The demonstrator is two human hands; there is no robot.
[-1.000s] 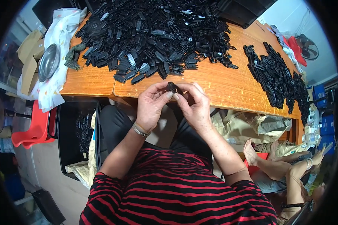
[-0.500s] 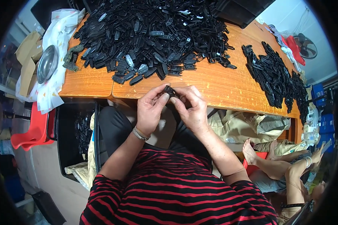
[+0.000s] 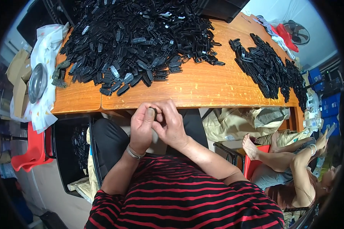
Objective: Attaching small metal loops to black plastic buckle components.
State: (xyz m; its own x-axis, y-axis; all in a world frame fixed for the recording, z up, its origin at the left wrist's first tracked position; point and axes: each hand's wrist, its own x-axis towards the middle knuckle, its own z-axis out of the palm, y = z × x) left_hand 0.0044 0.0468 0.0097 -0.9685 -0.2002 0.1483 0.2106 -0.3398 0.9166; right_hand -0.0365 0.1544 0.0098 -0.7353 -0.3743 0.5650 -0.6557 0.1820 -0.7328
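My left hand (image 3: 141, 129) and my right hand (image 3: 172, 125) meet over my lap, just off the near edge of the wooden table (image 3: 172, 95). Between their fingertips is a small black plastic piece (image 3: 154, 111), mostly covered by the fingers, so its exact kind does not show. The left thumb presses against it, and the right fingers curl around its other side. Beyond my hands a big heap of black oblong plastic parts (image 3: 122, 49) covers the table, with a few loose ones at its front.
A second heap of black parts (image 3: 260, 68) lies to the right. At left are a metal bowl (image 3: 37, 83) on plastic wrap and a red chair (image 3: 32, 152). A black bin (image 3: 63, 152) holds more parts beside my leg. Another person (image 3: 286, 168) sits at right.
My hands have drawn back toward me and a little left, off the table edge. They are closer together, and the black piece is more covered. The view has shifted slightly.
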